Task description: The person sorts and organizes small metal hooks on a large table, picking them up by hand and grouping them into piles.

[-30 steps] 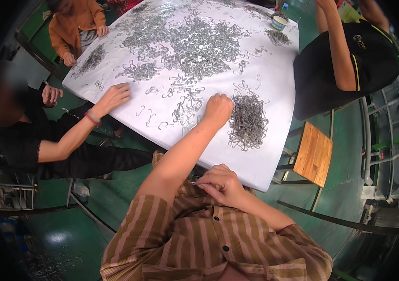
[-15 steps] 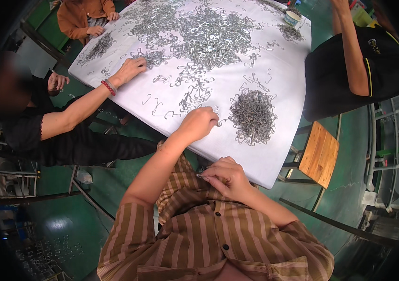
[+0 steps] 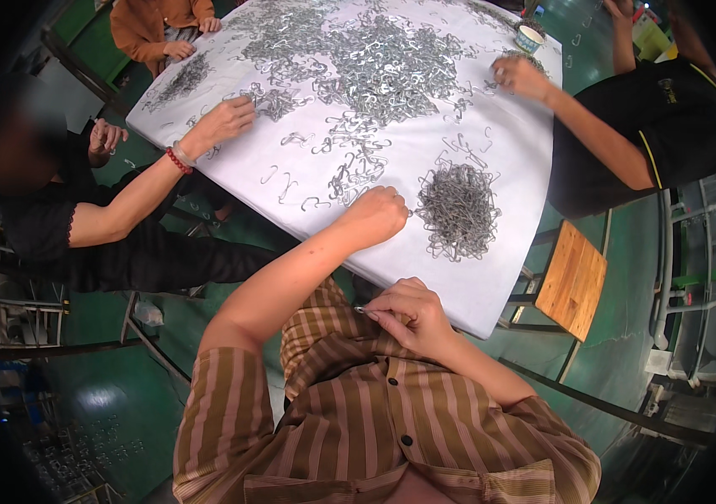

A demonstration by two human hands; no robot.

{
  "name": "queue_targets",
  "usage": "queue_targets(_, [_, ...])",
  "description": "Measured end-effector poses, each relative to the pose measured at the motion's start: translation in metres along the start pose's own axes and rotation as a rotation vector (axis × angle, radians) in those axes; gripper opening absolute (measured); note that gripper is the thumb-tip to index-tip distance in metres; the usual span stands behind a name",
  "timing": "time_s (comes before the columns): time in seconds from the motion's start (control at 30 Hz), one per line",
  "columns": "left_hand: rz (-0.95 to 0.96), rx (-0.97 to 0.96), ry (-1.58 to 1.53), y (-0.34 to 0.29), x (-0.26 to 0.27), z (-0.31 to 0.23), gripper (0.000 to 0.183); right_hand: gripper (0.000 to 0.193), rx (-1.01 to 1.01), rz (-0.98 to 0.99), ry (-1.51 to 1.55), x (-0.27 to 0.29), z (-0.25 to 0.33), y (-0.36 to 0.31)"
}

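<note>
My left hand (image 3: 381, 217) is closed above the white-covered table (image 3: 291, 206), knuckles up. Its fingertips reach the left side of a dense pile of metal hooks (image 3: 458, 210); what they grip is hidden. Close to the table's near edge, my right hand (image 3: 412, 315) pinches a small metal hook (image 3: 360, 309) between thumb and fingers, over my lap. Loose S-shaped hooks (image 3: 358, 160) trail from my left hand up to a large heap of shiny hooks (image 3: 387, 67) in the middle of the table.
At left, a person's hand (image 3: 228, 119) with a red bracelet touches a smaller hook pile. Another person's hand (image 3: 521, 77) is at the right, near a paper cup (image 3: 528, 39). Someone in orange (image 3: 152, 29) sits at the far left. A wooden stool (image 3: 574, 277) stands at right.
My left hand has moved slightly right, to the dense pile's edge. My right hand keeps its pinch. The person at right has brought a hand down over the table; the left person's hand shifted slightly.
</note>
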State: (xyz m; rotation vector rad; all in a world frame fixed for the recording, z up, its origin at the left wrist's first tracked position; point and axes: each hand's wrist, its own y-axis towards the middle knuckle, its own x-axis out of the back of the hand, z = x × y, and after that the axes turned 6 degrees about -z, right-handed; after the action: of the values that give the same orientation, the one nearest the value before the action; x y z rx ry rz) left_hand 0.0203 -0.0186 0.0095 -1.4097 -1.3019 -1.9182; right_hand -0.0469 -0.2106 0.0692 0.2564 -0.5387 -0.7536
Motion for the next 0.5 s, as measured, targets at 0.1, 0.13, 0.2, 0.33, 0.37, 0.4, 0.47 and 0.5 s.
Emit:
queue_targets(0.1, [0.003, 0.029, 0.022, 0.0, -0.003, 0.0, 0.007, 0.01, 0.001, -0.004, -0.003, -0.002, 0.001, -0.001])
queue_targets(0.13, [0.016, 0.045, 0.028, 0.0, -0.004, -0.001, 0.007, 0.01, 0.001, -0.006, -0.004, -0.003, 0.002, -0.001])
queue_targets(0.2, [0.04, 0.099, 0.022, 0.002, -0.004, -0.004, 0.007, 0.011, 0.0, -0.009, -0.005, -0.003, 0.002, -0.002])
queue_targets(0.33, [0.168, 0.147, 0.049, 0.014, -0.003, -0.013, 0.007, 0.011, 0.0, -0.017, -0.008, -0.006, -0.001, -0.005])
queue_targets(0.37, [0.193, 0.148, 0.055, 0.017, -0.002, -0.016, 0.007, 0.011, 0.002, -0.021, -0.011, -0.007, -0.001, -0.005])
queue_targets(0.4, [0.216, 0.15, 0.062, 0.02, -0.002, -0.018, 0.006, 0.01, 0.0, -0.014, -0.016, -0.006, -0.001, -0.005])
queue_targets(0.47, [0.2, 0.186, 0.012, 0.02, 0.0, -0.015, 0.006, 0.01, -0.002, -0.001, -0.026, -0.005, 0.001, -0.003])
queue_targets(0.5, [0.159, 0.216, -0.046, 0.018, 0.001, -0.011, 0.006, 0.009, -0.009, -0.018, -0.03, -0.005, 0.002, -0.003])
